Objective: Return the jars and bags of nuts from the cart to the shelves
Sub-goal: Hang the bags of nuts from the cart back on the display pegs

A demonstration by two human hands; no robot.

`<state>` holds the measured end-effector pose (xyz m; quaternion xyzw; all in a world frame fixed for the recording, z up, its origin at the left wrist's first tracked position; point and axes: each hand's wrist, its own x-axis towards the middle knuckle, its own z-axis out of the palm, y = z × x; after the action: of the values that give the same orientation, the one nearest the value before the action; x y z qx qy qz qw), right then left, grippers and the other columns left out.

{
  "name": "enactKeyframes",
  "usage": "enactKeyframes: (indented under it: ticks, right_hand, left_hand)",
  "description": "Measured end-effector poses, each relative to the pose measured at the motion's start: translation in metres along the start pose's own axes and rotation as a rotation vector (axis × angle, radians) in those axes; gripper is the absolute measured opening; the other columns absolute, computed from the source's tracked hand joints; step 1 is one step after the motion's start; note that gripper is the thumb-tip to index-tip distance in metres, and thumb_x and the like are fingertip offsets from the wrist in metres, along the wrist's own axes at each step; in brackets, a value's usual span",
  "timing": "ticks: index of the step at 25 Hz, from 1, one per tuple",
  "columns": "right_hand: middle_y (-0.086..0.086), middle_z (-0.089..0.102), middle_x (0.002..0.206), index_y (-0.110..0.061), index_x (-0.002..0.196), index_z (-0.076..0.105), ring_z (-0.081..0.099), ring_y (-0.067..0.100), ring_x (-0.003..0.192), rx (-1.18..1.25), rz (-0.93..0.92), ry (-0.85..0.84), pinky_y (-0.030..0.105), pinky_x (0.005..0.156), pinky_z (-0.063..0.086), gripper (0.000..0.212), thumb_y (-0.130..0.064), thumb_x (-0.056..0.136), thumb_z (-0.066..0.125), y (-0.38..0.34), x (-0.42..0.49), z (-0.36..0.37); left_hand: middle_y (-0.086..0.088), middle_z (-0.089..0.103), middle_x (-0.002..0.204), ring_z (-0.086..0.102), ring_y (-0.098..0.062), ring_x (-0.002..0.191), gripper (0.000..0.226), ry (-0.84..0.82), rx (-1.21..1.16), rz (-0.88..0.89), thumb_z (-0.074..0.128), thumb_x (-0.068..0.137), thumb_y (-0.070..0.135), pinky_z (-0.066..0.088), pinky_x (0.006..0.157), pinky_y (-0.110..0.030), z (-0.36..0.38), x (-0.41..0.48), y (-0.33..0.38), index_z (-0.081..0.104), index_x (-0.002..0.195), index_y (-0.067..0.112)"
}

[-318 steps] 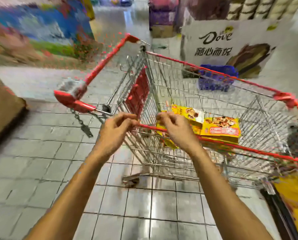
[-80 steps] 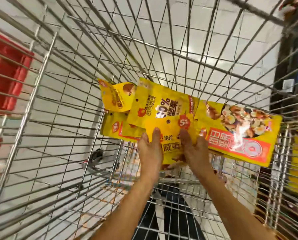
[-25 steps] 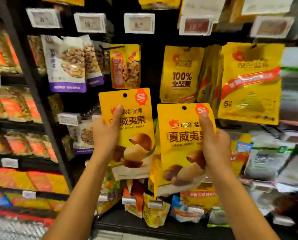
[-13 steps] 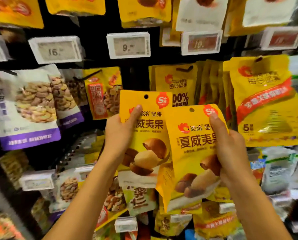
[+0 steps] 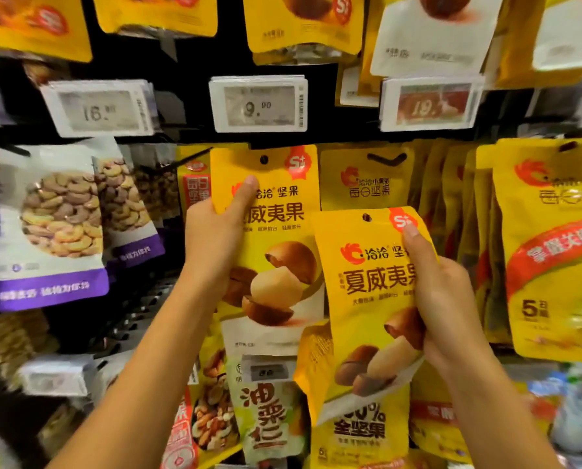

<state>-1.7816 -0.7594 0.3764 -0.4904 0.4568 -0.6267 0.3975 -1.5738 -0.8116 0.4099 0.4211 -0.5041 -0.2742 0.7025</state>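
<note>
Since half a second ago, when both packets sat lower in the frame, we have raised the left bag [image 5: 276, 228] until its top edge lies just under the price tag [image 5: 258, 104] reading 9.90, in the upper middle of the frame. Our left hand [image 5: 215, 245] grips that bag by its left edge. The thumb is pressed across the front and the other fingers are hidden behind. The bag's hang hole [image 5: 264, 160] now sits close below the dark rail, though we cannot make out a hook behind it.

Our right hand [image 5: 448, 309] holds the second bag [image 5: 367, 299] lower, at centre right. The index finger reaches up the right edge to the red badge and the other fingers curl round the side. This bag overlaps the lower right corner of the first.

A few seconds back both packets still lay in the cart, so they have now reached the display. We judge the left one is about to be hung but is not yet on anything, since our hand carries it. The right one waits its turn. Cashew bags [image 5: 46, 225] hang at the left of the frame, and large yellow bags [image 5: 553, 252] crowd the right.
</note>
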Motion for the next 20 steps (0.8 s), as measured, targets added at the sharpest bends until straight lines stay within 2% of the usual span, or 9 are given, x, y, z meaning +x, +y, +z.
enactKeyframes:
  ticks: [3,5,8,11,13,14,16,18,20]
  right_hand:
    - [0.008,0.075,0.081,-0.027,0.079,0.075,0.072,0.022,0.07,-0.015,0.005,-0.021,0.017,0.043,0.047,0.053,-0.071,0.061,0.051,0.005,0.004,0.001]
    - [0.018,0.072,0.086,-0.018,0.085,0.073,0.069,0.034,0.081,-0.02,0.003,-0.018,0.026,0.054,0.05,0.064,-0.072,0.06,0.052,0.009,0.005,0.0]
    - [0.016,0.073,0.086,-0.021,0.081,0.073,0.067,0.037,0.085,-0.009,-0.011,-0.016,0.037,0.067,0.05,0.059,-0.071,0.06,0.052,0.01,0.006,0.001]
    - [0.006,0.075,0.08,-0.028,0.077,0.075,0.072,0.022,0.074,0.015,-0.01,-0.021,0.025,0.052,0.053,0.049,-0.068,0.063,0.051,0.01,0.004,0.004]
    - [0.006,0.075,0.08,-0.023,0.077,0.074,0.072,0.021,0.072,0.031,0.004,-0.018,0.021,0.046,0.051,0.048,-0.065,0.071,0.052,0.009,0.004,0.006]
    - [0.012,0.074,0.084,-0.017,0.08,0.073,0.071,0.027,0.076,0.033,0.005,-0.015,0.025,0.05,0.051,0.049,-0.062,0.077,0.052,0.009,0.006,0.008]
    - [0.027,0.068,0.094,0.0,0.094,0.067,0.065,0.043,0.088,0.031,-0.025,-0.018,0.035,0.061,0.048,0.059,-0.056,0.084,0.051,0.006,0.01,0.014]
    - [0.023,0.07,0.09,0.001,0.094,0.066,0.067,0.037,0.085,0.025,-0.058,-0.039,0.033,0.06,0.049,0.057,-0.053,0.088,0.05,0.001,0.015,0.02]
    - [0.014,0.073,0.084,-0.005,0.089,0.069,0.07,0.029,0.08,0.034,-0.091,-0.039,0.03,0.058,0.053,0.048,-0.048,0.09,0.049,-0.005,0.021,0.029]
  left_hand:
    - [0.004,0.074,0.072,0.072,-0.011,0.071,0.019,0.017,0.019,-0.055,0.063,0.087,0.037,0.056,0.062,-0.027,0.006,0.011,-0.007,0.068,0.078,0.021]
    - [0.002,0.074,0.076,0.072,-0.013,0.073,0.02,0.018,0.034,-0.036,0.063,0.087,0.036,0.057,0.067,-0.031,0.006,0.016,-0.008,0.069,0.076,0.021]
    - [0.002,0.073,0.073,0.071,-0.013,0.071,0.023,0.025,0.055,-0.005,0.064,0.086,0.037,0.056,0.065,-0.031,0.004,0.025,-0.009,0.068,0.07,0.021]
    - [0.004,0.073,0.074,0.071,-0.016,0.076,0.023,0.001,0.07,-0.026,0.063,0.085,0.042,0.058,0.073,-0.038,0.006,0.034,-0.02,0.067,0.071,0.024]
    - [0.003,0.072,0.083,0.07,-0.021,0.087,0.022,-0.019,0.108,-0.011,0.061,0.086,0.045,0.056,0.081,-0.044,0.01,0.04,-0.029,0.065,0.076,0.026]
    - [0.004,0.071,0.085,0.069,-0.02,0.089,0.022,-0.032,0.131,0.006,0.059,0.086,0.046,0.056,0.08,-0.041,0.012,0.042,-0.032,0.064,0.078,0.027]
    - [0.01,0.069,0.081,0.069,-0.008,0.085,0.019,-0.072,0.127,0.042,0.056,0.09,0.043,0.056,0.067,-0.022,0.015,0.046,-0.036,0.063,0.08,0.028]
    - [0.014,0.066,0.08,0.066,0.007,0.073,0.017,-0.118,0.108,0.048,0.052,0.093,0.038,0.048,0.055,-0.008,0.015,0.048,-0.038,0.062,0.084,0.026]
    - [0.012,0.064,0.086,0.062,0.009,0.07,0.021,-0.16,0.191,0.031,0.048,0.094,0.042,0.045,0.059,-0.008,0.01,0.044,-0.037,0.06,0.09,0.025]
